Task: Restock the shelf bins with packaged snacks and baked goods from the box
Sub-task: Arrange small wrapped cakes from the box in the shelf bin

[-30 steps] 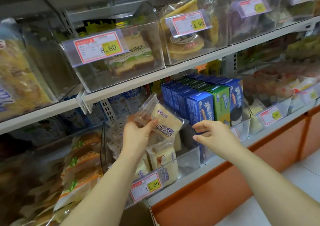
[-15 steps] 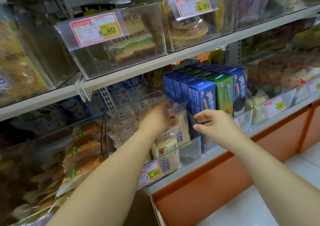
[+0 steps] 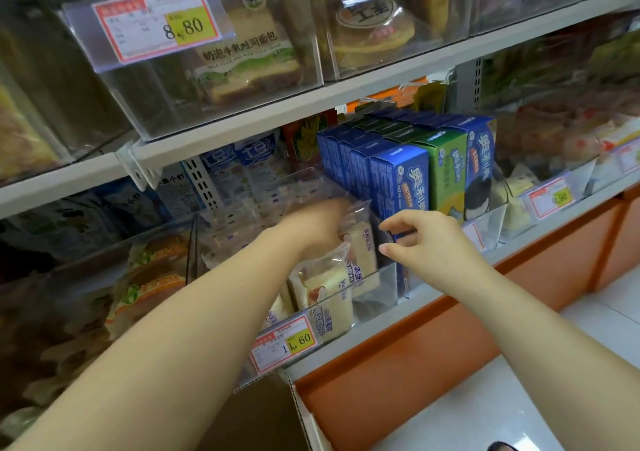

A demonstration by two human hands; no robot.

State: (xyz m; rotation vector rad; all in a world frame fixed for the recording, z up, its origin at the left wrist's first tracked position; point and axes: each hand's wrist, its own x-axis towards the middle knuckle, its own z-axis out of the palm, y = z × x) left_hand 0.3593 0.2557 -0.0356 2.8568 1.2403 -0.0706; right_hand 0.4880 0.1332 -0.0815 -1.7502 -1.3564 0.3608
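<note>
While only the head view is supplied, it shows the restocking in mid-step.

Centre of frame: the left hand [image 3: 318,230] reaches into the clear bin [image 3: 375,294] above the 1.60 price tag [image 3: 284,345]. Its fingers curl on the top of a cake packet [image 3: 360,246] (the fingertips are blurred). The packet stands upright near the bin's right side, behind similar packets lying at the front.

Right of centre: the right hand [image 3: 431,242] hovers just beside the bin's right wall. Its fingers are loosely curled, with a narrow gap between thumb and forefinger, and hold nothing visible. Blue biscuit cartons [image 3: 398,180] stand behind it.

Bottom centre: a corner of the box [image 3: 263,412] shows, with its contents hidden.

Judgement: this bin is partly filled and the packet is inside but not yet released. How much stock remains cannot be told.
</note>
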